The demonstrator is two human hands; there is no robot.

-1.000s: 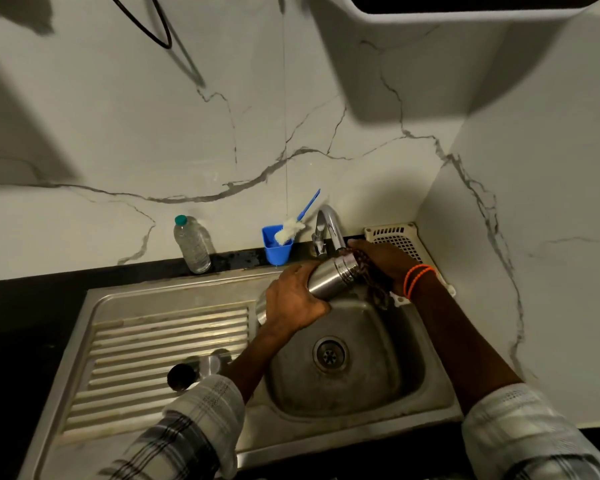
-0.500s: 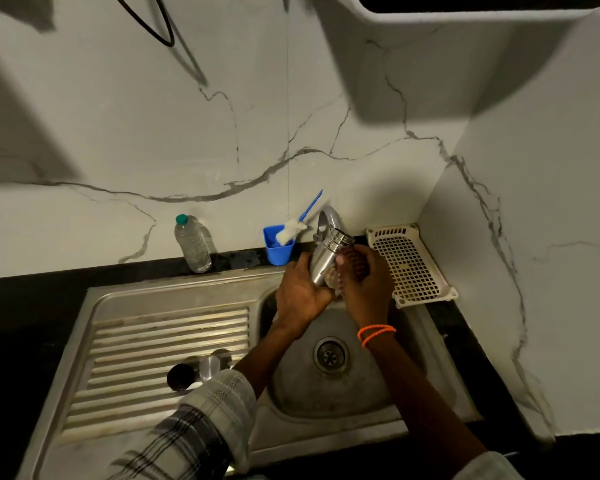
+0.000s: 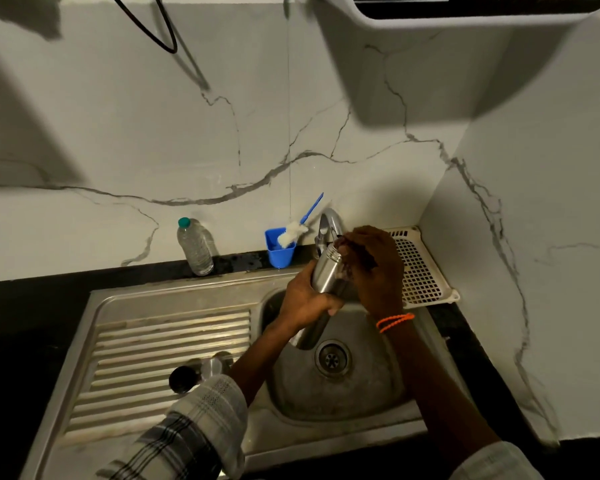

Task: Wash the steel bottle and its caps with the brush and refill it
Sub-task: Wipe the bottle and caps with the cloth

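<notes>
I hold the steel bottle (image 3: 326, 275) over the sink basin (image 3: 364, 389), tilted with its open mouth up by the tap (image 3: 328, 221). My left hand (image 3: 303, 303) grips the bottle's lower body. My right hand (image 3: 374, 268) curls round its neck and upper side, hiding part of the mouth. On the drainboard (image 3: 146, 344) lie a black cap (image 3: 182, 379) and a steel cap (image 3: 212, 367), just left of my left sleeve. The brush (image 3: 297, 232), white-headed with a blue handle, stands in a blue cup (image 3: 280, 254) behind the sink.
A clear plastic water bottle (image 3: 195, 247) with a green cap stands on the dark counter at the back left. A white perforated basket (image 3: 421, 271) sits in the back right corner. Marble walls close in behind and to the right.
The bottle went from lying nearly level to standing almost upright under the tap. My right hand moved from the far end onto its neck and upper side.
</notes>
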